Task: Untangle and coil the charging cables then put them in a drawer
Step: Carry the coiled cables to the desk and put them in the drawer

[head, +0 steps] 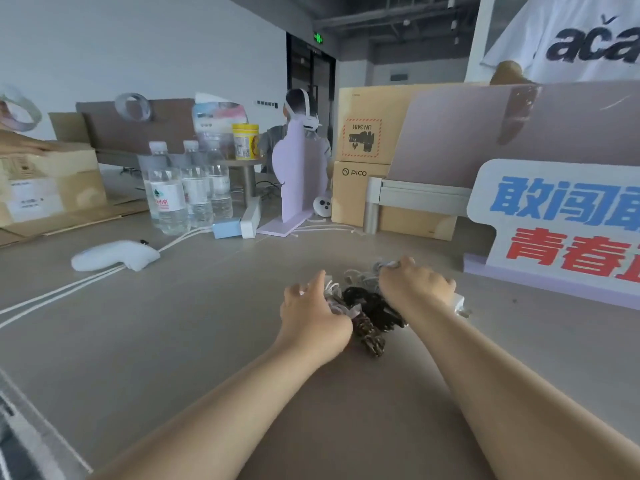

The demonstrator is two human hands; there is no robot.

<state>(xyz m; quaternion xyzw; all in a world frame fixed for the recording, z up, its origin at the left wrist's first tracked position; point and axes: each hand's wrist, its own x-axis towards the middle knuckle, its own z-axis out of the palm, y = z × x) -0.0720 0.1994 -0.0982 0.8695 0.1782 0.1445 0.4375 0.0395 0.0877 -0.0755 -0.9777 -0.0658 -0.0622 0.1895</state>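
Fingers (407,262) of left hand (311,317) and right hand (419,289) are clamping on the cable tangle (367,301) | it's lying between them — just left of the sign (554,230)

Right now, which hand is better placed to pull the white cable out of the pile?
Probably the right hand: it grips the white cable at the far edge of the pile, while the left hand grips the near side, steadying it.
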